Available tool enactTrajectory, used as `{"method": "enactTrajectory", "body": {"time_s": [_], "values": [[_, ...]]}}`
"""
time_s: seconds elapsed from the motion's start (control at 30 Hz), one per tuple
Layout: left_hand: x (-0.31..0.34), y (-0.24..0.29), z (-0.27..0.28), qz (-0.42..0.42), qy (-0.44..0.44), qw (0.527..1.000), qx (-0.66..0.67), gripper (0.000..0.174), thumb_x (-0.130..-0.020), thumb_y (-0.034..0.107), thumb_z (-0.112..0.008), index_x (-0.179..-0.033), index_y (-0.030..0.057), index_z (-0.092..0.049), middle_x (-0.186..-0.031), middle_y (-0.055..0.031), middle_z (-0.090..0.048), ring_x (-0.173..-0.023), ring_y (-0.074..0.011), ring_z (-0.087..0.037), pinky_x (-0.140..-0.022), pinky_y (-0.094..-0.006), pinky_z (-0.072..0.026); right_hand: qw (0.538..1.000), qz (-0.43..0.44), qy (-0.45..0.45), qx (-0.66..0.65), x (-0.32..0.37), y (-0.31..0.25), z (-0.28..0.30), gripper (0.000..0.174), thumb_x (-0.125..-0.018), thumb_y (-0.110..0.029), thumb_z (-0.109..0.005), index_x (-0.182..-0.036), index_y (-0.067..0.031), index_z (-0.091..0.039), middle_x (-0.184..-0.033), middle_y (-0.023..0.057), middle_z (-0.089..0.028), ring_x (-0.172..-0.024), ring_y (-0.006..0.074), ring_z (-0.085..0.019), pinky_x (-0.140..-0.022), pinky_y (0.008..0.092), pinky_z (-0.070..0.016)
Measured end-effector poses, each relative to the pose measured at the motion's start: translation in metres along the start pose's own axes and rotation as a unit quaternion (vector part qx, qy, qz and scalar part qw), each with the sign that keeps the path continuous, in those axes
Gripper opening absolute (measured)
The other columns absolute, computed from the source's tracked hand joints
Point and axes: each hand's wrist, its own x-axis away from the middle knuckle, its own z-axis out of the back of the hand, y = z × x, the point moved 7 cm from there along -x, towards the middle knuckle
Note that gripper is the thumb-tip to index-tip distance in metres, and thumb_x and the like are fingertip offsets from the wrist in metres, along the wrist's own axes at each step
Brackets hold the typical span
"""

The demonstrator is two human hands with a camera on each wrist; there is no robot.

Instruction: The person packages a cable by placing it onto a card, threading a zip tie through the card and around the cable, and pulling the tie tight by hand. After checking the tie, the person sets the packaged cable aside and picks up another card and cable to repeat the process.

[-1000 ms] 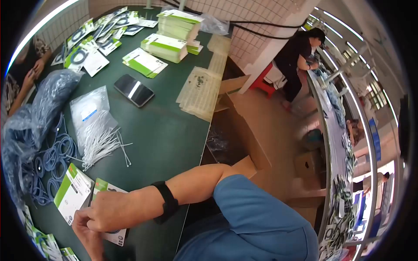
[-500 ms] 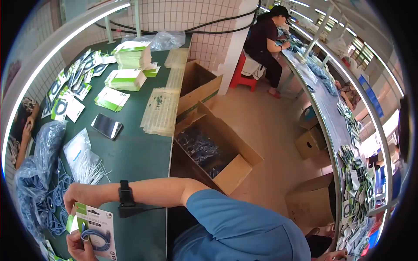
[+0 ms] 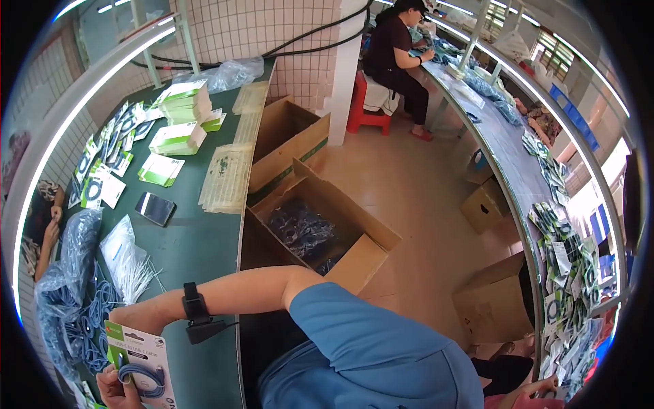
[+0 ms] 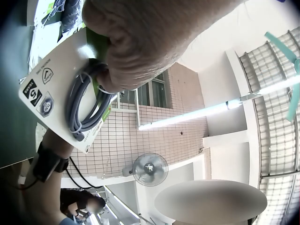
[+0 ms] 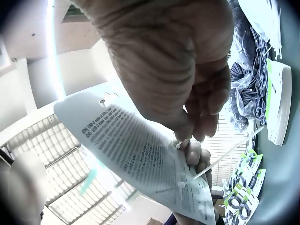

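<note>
the left hand (image 3: 117,390) is clamped on the green-and-white card (image 3: 146,351), pinching it by the coiled cable (image 4: 73,105) on its front, above the worktop (image 3: 204,245) and in from its long edge beside the cardboard boxes (image 3: 320,238). the right hand (image 5: 173,61) bends its fingers at the card's printed back near a white tie (image 5: 229,153), though i cannot tell whether they pinch it; the phone (image 3: 155,208) lies farther along the worktop.

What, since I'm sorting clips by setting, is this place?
Likely a packing workshop: the left hand holds a card with a cable, more cards stand stacked, and similar packs lie heaped on a long bench.
</note>
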Motion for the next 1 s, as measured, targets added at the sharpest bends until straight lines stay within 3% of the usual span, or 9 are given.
{"method": "enactTrajectory", "body": {"time_s": [0.17, 0.27, 0.4, 0.57, 0.67, 0.8, 0.83, 0.93, 1.0], "values": [[0.008, 0.015, -0.012, -0.001, -0.008, 1.000, 0.004, 0.015, -0.093, 0.005, -0.081, -0.102, -0.0021, -0.071, -0.089, -0.0078, -0.072, -0.072, -0.0098, -0.060, -0.060, -0.0243, -0.0474, 0.997, 0.063, 0.044, 0.023, 0.021, -0.024, 0.002, 0.026, -0.079, -0.016, -0.083, -0.079, 0.0032, -0.066, -0.072, 0.0205, -0.065, -0.059, 0.0195, -0.049, -0.058, 0.0409, -0.0438], [0.013, 0.017, -0.018, 0.026, -0.019, 0.999, 0.004, 0.015, -0.092, 0.002, -0.080, -0.103, -0.0025, -0.071, -0.091, -0.0082, -0.073, -0.073, -0.0115, -0.063, -0.061, -0.0250, -0.0498, 0.986, 0.141, 0.060, 0.062, 0.029, -0.031, -0.005, 0.023, -0.076, -0.018, -0.082, -0.079, -0.0003, -0.067, -0.074, 0.0188, -0.065, -0.062, 0.0314, -0.059, -0.061, 0.0405, -0.0482], [0.023, 0.034, -0.037, 0.014, -0.029, 0.998, 0.062, 0.014, -0.091, -0.003, -0.077, -0.103, -0.0022, -0.071, -0.095, -0.0108, -0.074, -0.077, -0.0143, -0.068, -0.064, -0.0274, -0.0545, 0.985, 0.020, 0.066, 0.155, 0.042, -0.033, -0.002, 0.022, -0.074, -0.021, -0.081, -0.076, -0.0031, -0.067, -0.071, 0.0160, -0.066, -0.059, 0.0299, -0.059, -0.058, 0.0415, -0.0473], [0.030, 0.026, -0.041, 0.004, -0.087, 0.995, -0.041, 0.024, -0.090, -0.006, -0.074, -0.113, -0.0033, -0.071, -0.102, -0.0144, -0.075, -0.082, -0.0173, -0.072, -0.070, -0.0304, -0.0587, 0.976, 0.052, 0.077, 0.198, 0.048, -0.055, 0.000, 0.019, -0.069, -0.022, -0.080, -0.071, -0.0077, -0.067, -0.070, 0.0117, -0.067, -0.064, 0.0340, -0.065, -0.059, 0.0426, -0.0496], [0.032, 0.038, -0.053, -0.047, -0.078, 0.995, 0.032, 0.032, -0.085, -0.017, -0.064, -0.114, -0.0031, -0.066, -0.106, -0.0097, -0.069, -0.099, -0.0181, -0.068, -0.090, -0.0317, -0.0525, 0.963, 0.127, 0.092, 0.218, 0.048, -0.070, 0.000, 0.017, -0.066, -0.023, -0.080, -0.068, -0.0110, -0.068, -0.070, 0.0092, -0.067, -0.065, 0.0332, -0.066, -0.059, 0.0436, -0.0506], [0.042, 0.083, -0.053, -0.156, -0.136, 0.957, -0.205, 0.036, -0.089, -0.009, -0.072, -0.125, -0.0040, -0.069, -0.107, -0.0148, -0.075, -0.087, -0.0173, -0.072, -0.074, -0.0304, -0.0590, 0.953, 0.165, 0.050, 0.247, 0.040, -0.075, 0.001, 0.015, -0.065, -0.023, -0.079, -0.066, -0.0122, -0.068, -0.068, 0.0083, -0.066, -0.064, 0.0337, -0.066, -0.058, 0.0435, -0.0508], [0.039, 0.090, -0.056, -0.157, -0.136, 0.956, -0.205, 0.036, -0.089, -0.009, -0.072, -0.125, -0.0040, -0.069, -0.107, -0.0148, -0.075, -0.087, -0.0173, -0.072, -0.074, -0.0304, -0.0590, 0.953, 0.166, 0.050, 0.248, 0.038, -0.075, 0.002, 0.015, -0.065, -0.023, -0.079, -0.066, -0.0122, -0.068, -0.068, 0.0083, -0.066, -0.064, 0.0337, -0.066, -0.058, 0.0435, -0.0508], [0.046, 0.121, -0.072, -0.340, -0.177, 0.885, -0.263, 0.050, -0.090, -0.011, -0.070, -0.139, -0.0056, -0.061, -0.111, -0.0130, -0.074, -0.089, -0.0158, -0.072, -0.079, -0.0275, -0.0579, 0.960, 0.127, 0.029, 0.247, 0.029, -0.067, -0.002, 0.012, -0.065, -0.021, -0.075, -0.064, -0.0117, -0.068, -0.067, 0.0094, -0.066, -0.064, 0.0351, -0.066, -0.058, 0.0445, -0.0511], [0.038, 0.082, -0.062, -0.239, -0.155, 0.927, -0.245, 0.046, -0.075, -0.018, -0.065, -0.118, -0.0016, -0.070, -0.106, -0.0155, -0.070, -0.104, -0.0311, -0.070, -0.094, -0.0392, -0.0531, 0.948, 0.133, 0.030, 0.289, 0.026, -0.067, -0.002, 0.010, -0.066, -0.018, -0.071, -0.062, -0.0104, -0.067, -0.066, 0.0120, -0.066, -0.064, 0.0366, -0.066, -0.059, 0.0464, -0.0511]]}}
